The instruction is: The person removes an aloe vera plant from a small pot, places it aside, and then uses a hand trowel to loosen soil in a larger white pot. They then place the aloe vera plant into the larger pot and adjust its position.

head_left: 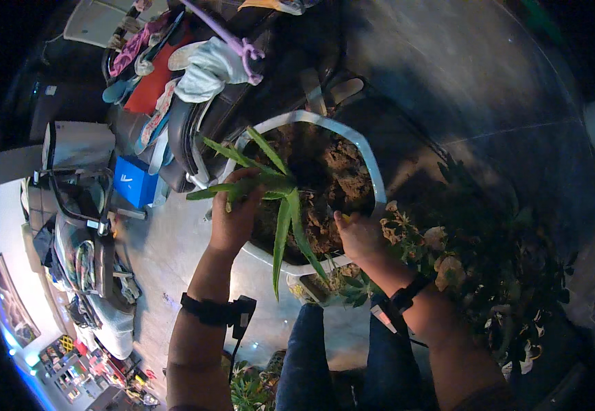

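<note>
A wide, many-sided white pot [371, 154] filled with brown, crumbly soil [342, 161] stands in front of me. At its left side, my left hand [234, 216] has its fingers closed round the lower leaves of an aloe plant [285, 222]. The aloe's long green leaves fan out to the left and toward me, and its base lies near the pot's middle. Over the right part of the soil, my right hand [364, 240] is closed on a small tool with a yellow handle [345, 218]. The tool's working end is too dark to make out.
Leafy plants with dried blooms [441, 257] crowd the right side of the pot. A dark chair [198, 130] heaped with clothes stands beyond it to the left, near a blue box [135, 181]. More potted greenery [253, 387] sits by my legs.
</note>
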Demonstrator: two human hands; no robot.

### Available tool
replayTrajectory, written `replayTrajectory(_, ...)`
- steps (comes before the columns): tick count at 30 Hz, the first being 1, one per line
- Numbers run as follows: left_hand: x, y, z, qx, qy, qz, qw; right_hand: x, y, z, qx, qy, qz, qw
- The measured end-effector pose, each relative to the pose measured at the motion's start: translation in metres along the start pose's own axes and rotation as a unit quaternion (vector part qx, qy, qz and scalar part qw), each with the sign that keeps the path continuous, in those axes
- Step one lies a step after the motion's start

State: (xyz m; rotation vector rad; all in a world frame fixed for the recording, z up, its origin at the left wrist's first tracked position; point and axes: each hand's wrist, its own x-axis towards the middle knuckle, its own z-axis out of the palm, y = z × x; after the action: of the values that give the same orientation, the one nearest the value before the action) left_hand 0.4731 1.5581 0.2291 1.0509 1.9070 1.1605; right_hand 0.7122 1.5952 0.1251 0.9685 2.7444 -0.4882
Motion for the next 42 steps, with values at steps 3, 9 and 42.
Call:
replayTrajectory(3,0.005,-0.007,-0.01,0.048,-0.039,0.035,0.997,0.001,0.001,-0.013,-0.082,-0.021,-0.025,0.996)
replayTrajectory(9,0.022,-0.007,-0.012,0.095,-0.059,0.029,0.993,0.01,0.005,-0.029,-0.031,-0.035,-0.024,0.999)
replayTrajectory(42,0.044,0.006,0.021,0.227,0.01,0.125,0.966,0.023,-0.022,-0.043,0.068,-0.039,0.029,0.997)
